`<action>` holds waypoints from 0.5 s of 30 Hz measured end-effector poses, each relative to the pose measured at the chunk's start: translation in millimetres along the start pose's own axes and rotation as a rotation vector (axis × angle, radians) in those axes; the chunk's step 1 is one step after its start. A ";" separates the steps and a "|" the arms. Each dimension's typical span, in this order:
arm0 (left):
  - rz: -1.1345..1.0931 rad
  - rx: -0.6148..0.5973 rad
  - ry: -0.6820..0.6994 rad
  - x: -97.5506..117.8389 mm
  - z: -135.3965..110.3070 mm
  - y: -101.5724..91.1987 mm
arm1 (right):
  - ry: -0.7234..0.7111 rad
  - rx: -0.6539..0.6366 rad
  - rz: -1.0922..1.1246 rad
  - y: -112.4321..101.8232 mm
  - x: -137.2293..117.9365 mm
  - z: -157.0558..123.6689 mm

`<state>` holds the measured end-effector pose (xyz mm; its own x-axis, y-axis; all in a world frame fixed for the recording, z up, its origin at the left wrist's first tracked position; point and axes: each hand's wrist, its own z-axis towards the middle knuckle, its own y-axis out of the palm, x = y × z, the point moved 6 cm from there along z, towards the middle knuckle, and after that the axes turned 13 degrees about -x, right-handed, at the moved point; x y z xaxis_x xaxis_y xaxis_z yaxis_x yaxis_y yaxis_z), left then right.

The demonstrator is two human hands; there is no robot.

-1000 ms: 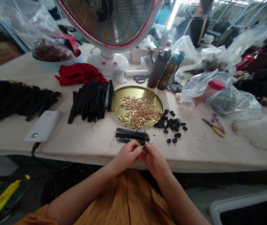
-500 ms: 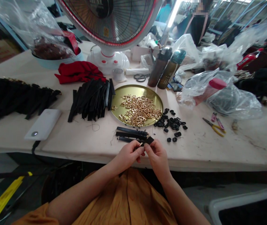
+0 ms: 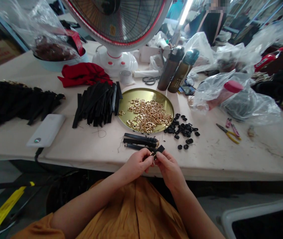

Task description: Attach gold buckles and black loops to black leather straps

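My left hand (image 3: pixel 139 164) and my right hand (image 3: pixel 171 170) meet at the table's front edge, both with fingers closed in a pinch. Between them is a short black strap (image 3: pixel 161 149), its end sticking up past my right fingers. A small gold buckle (image 3: pixel 152 153) shows at my left fingertips against the strap; the fingers hide most of it. Just beyond my hands lie several black straps with gold buckles (image 3: pixel 141 140). Farther back, a round gold tray (image 3: pixel 128 96) carries a heap of gold buckles (image 3: pixel 149 116). Small black loops (image 3: pixel 185 130) are scattered to its right.
A pile of black straps (image 3: pixel 95 104) lies left of the tray, with a white power bank (image 3: pixel 46 130) and a larger strap heap (image 3: pixel 12 104) farther left. Yellow-handled pliers (image 3: pixel 228 133) lie right. Behind stand a fan (image 3: pixel 116 59) and two bottles (image 3: pixel 171 69).
My right hand has shifted slightly to the right, and the strap's end now points up more. The gold buckle between the fingers shows a little more. The view has tilted slightly.
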<state>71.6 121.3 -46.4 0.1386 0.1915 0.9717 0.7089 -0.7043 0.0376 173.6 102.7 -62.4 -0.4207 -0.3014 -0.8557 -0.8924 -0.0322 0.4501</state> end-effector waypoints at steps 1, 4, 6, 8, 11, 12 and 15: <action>0.005 -0.009 -0.005 1.2 0.1 -0.3 | 0.011 -0.012 0.014 0.3 0.8 0.4; 0.026 -0.016 -0.028 2.3 0.3 -1.8 | 0.033 -0.028 0.032 -0.3 3.9 1.9; 0.059 -0.001 -0.032 2.1 0.3 -2.4 | 0.024 -0.017 -0.012 -1.5 4.1 1.8; 0.079 0.019 -0.037 0.7 0.2 -1.9 | 0.005 -0.007 -0.129 -1.5 1.5 0.2; 0.011 0.036 -0.047 -2.5 0.2 1.3 | -0.108 0.051 -0.457 -0.1 -12.1 -5.9; -0.024 0.036 -0.045 -2.7 0.2 2.6 | -0.181 0.093 -0.587 0.8 -19.2 -9.2; -0.071 0.030 -0.025 0.4 0.0 3.9 | -0.416 0.214 -0.890 5.6 -37.4 -19.5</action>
<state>74.4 118.6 -45.9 0.1044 0.2571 0.9607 0.7376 -0.6680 0.0986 187.6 95.3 -22.9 0.4262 0.1071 -0.8983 -0.9035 0.1006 -0.4166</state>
